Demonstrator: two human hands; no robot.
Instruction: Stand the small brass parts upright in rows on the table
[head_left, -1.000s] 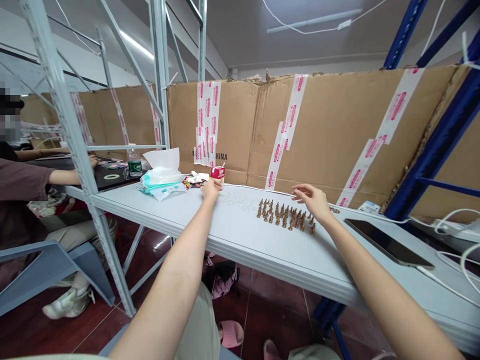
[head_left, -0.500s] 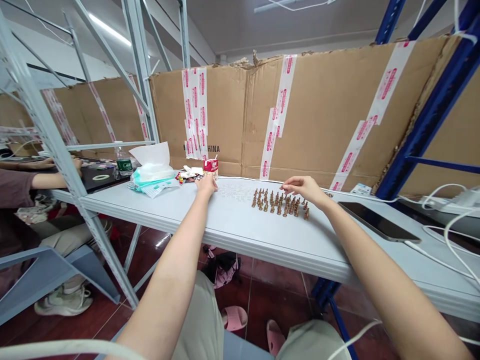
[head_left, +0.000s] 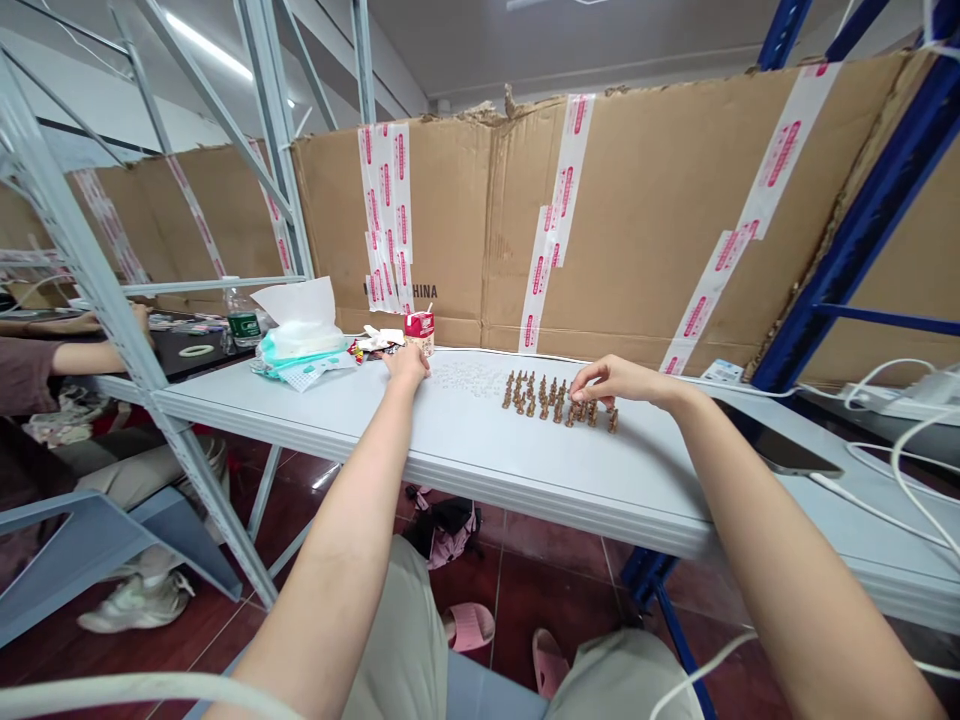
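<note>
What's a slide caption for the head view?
Right hand at small upright bronze-coloured pieces; left hand near a red carton.

The left arm (head_left: pixel 337 540) is slanting up and inward from the lower left, looking nearly straight; the left hand (head_left: pixel 407 365) is showing its back, its fingers bending forward and away — their tips are hiding behind the hand, so their grip is escaping view; the right arm (head_left: pixel 780 520) is slanting up and leftward from the lower right; the right wrist (head_left: pixel 677 390) is bending, so that the right hand (head_left: pixel 615 378) is pointing left — its fingers are curling downward, thumb and forefinger lying close together; the hands are lying well apart.
</note>
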